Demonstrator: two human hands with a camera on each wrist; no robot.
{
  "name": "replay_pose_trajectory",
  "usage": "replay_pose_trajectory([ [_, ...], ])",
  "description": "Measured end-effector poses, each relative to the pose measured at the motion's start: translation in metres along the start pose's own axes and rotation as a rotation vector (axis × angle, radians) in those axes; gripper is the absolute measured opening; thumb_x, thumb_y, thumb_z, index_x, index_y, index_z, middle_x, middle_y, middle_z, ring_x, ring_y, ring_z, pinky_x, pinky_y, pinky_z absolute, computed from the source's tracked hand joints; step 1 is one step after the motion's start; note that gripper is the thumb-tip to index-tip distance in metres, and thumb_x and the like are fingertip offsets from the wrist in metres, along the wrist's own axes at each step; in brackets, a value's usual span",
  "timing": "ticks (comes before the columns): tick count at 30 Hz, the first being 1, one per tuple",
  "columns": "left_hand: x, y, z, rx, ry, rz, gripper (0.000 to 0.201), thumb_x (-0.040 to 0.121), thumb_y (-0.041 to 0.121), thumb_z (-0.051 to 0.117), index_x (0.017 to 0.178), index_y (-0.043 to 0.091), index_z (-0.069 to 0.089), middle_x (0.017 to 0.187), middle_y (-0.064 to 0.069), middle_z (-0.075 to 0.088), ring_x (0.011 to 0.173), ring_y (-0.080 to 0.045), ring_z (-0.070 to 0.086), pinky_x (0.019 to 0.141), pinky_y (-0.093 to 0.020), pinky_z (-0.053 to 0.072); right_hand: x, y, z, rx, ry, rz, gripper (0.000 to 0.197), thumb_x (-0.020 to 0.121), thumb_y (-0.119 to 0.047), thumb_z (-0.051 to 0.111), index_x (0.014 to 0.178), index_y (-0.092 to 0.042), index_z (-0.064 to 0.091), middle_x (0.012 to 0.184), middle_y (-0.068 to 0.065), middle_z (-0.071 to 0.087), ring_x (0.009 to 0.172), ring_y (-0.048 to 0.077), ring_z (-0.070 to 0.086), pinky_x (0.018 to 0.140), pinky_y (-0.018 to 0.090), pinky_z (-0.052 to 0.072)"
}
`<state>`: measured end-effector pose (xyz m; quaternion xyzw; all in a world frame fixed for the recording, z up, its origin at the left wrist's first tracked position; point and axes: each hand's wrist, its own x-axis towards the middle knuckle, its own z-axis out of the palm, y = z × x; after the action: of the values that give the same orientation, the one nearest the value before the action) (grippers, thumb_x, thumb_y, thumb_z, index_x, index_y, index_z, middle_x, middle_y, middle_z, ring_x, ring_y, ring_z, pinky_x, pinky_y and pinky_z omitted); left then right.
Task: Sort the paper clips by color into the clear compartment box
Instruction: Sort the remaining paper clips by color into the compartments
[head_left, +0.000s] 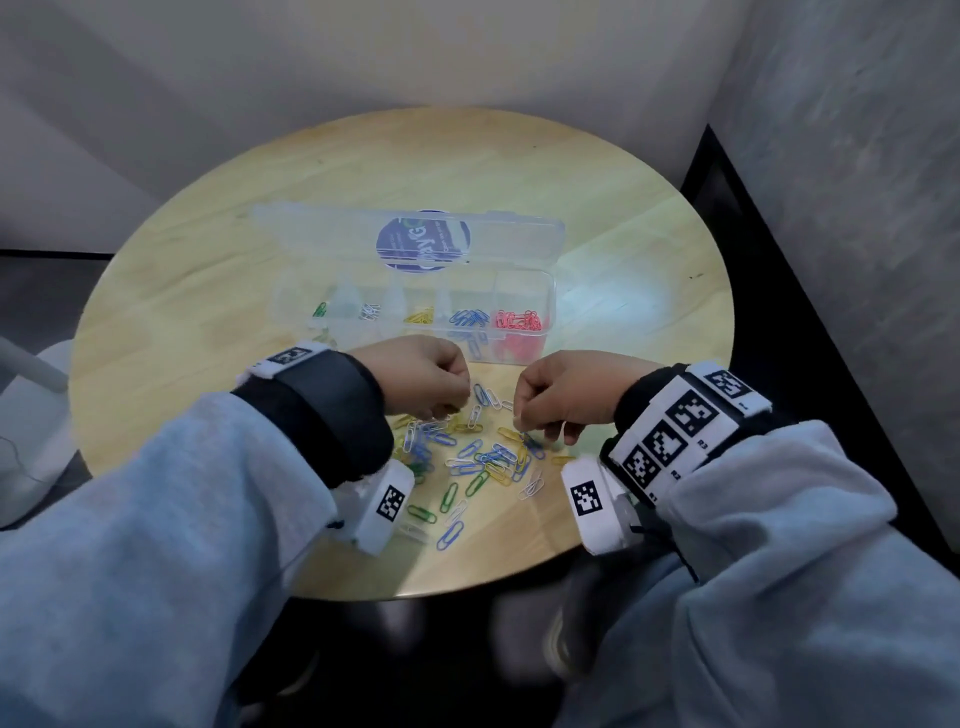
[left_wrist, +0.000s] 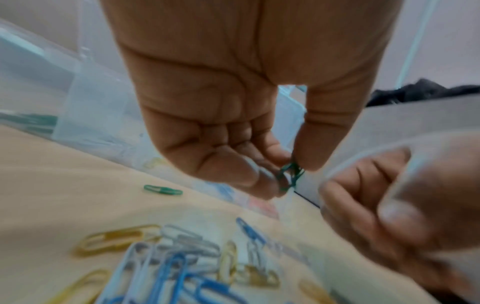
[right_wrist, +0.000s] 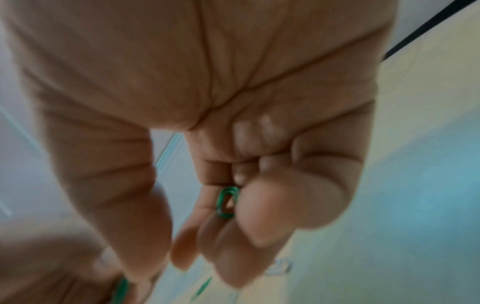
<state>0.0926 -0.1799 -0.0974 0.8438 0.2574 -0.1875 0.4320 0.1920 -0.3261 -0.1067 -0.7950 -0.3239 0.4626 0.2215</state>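
Both hands carry green paper clips, it seems so that several can go to the box in one trip. The left hand pinches a small bunch of green clips between thumb and curled fingers; they are bundled, long axes hanging roughly downward toward the tabletop. The right hand holds one green clip tucked between its curled fingers, the clip's long axis running along them, tip toward the fingertips.

Below and between the hands lies the loose pile of clips, blue, yellow, white and green, pointing every which way, close to the tabletop's near edge where both hands reach it easily.

Just beyond the hands sits the clear compartment box, its lid thrown back flat, long axis left to right. Green clips sit at the far left, then white, yellow, blue and red at the right, so these green ones likely belong in the leftmost compartment.
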Motion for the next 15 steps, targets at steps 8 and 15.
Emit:
replay_pose_trajectory([
  [8,-0.020,-0.017,-0.023,-0.580,0.011,-0.085,0.015,0.083,0.011,0.049,0.071,0.012,0.057,0.053,0.001,0.046,0.038,-0.006,0.045,0.044,-0.016,0.037,-0.004,-0.022,0.022,-0.363,-0.043,-0.139,0.009,0.078,-0.015,0.065,0.082,-0.024,0.063,0.056,-0.009,0.049,0.054,0.008,0.048,0.058,0.023,0.042],
  [15,-0.032,-0.032,-0.029,-0.635,0.041,-0.136,0.031,0.092,0.011,0.035,0.072,0.011,0.058,0.061,0.000,0.048,0.042,-0.007,0.048,0.045,-0.015,0.040,0.000,-0.039,0.035,-0.500,-0.089,-0.194,0.016,0.078,-0.012,0.064,0.085,-0.026,0.062,0.057,-0.007,0.046,0.052,0.009,0.044,0.053,0.023,0.037],
])
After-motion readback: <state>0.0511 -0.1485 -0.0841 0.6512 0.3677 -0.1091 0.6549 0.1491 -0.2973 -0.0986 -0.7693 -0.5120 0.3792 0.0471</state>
